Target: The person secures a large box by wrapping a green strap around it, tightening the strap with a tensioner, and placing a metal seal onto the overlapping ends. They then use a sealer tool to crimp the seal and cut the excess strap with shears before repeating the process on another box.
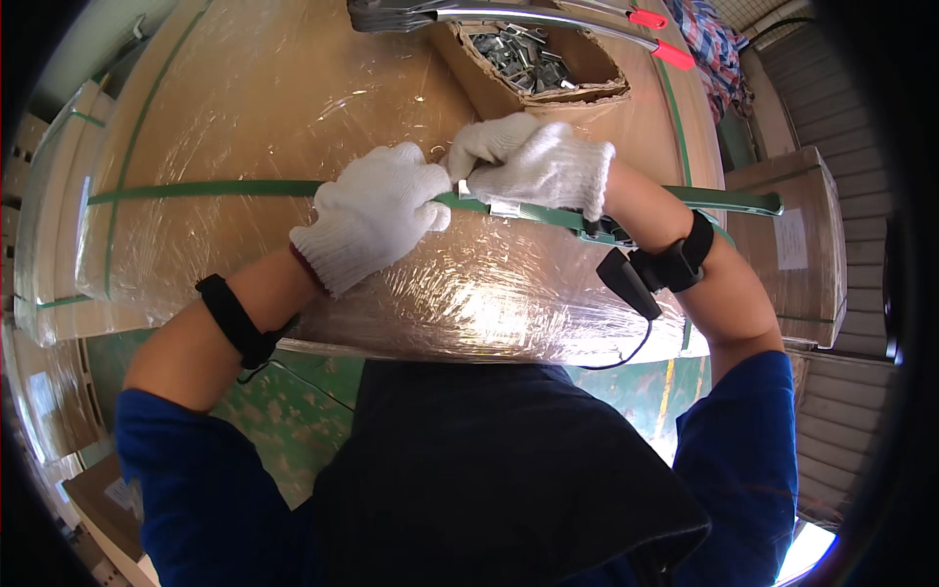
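A green strap (215,191) runs across the top of a load wrapped in clear film (254,108). My left hand (377,205), in a white knit glove, is closed on this strap near the middle. Right beside it, my gloved right hand (538,161) has its fingers curled at the strap, the two hands almost touching. A small shiny piece (464,188) shows under the right fingers; its kind is partly hidden. Beneath my right forearm lies a strap tensioner (577,220), its long green handle (743,203) reaching out to the right.
Beyond my hands stands an open cardboard box (479,83) of metal strap seals (528,59). A long-handled tool with red grips (673,55) lies across its far side. Other wrapped loads stand left and right (797,245). Cabled black devices (631,284) are strapped at my forearms.
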`<state>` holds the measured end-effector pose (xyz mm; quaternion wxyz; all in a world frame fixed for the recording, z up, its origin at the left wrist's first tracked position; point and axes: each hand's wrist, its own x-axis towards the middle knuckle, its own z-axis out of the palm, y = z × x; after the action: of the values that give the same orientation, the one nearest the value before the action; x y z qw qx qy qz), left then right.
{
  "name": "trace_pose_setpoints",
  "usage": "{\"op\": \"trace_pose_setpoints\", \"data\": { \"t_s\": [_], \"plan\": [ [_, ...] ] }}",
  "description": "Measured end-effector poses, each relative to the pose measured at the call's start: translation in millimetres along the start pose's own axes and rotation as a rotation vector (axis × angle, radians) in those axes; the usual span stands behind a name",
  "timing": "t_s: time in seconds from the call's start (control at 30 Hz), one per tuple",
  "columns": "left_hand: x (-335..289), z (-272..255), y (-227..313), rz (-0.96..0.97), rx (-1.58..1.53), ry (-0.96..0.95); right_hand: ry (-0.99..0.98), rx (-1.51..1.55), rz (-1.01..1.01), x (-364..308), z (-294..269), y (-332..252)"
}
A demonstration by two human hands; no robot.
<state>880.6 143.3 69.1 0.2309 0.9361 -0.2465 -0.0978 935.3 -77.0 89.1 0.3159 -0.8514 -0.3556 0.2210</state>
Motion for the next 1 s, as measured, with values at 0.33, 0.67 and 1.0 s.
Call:
{"op": "trace_pose_setpoints", "data": {
  "t_s": [0.33,0.67,1.0],
  "plan": [
    [2,0,-1,0.052,0.044,-0.020,-0.038,0.422,0.225,3,-1,-1],
    [0,-1,2,0.019,0.080,-0.023,0.025,-0.183,0.216,1,16,-20],
    [8,-22,15,-0.120,0.117,-0.180,0.240,-0.553,-0.041,-20,35,-17]
  ]
}}
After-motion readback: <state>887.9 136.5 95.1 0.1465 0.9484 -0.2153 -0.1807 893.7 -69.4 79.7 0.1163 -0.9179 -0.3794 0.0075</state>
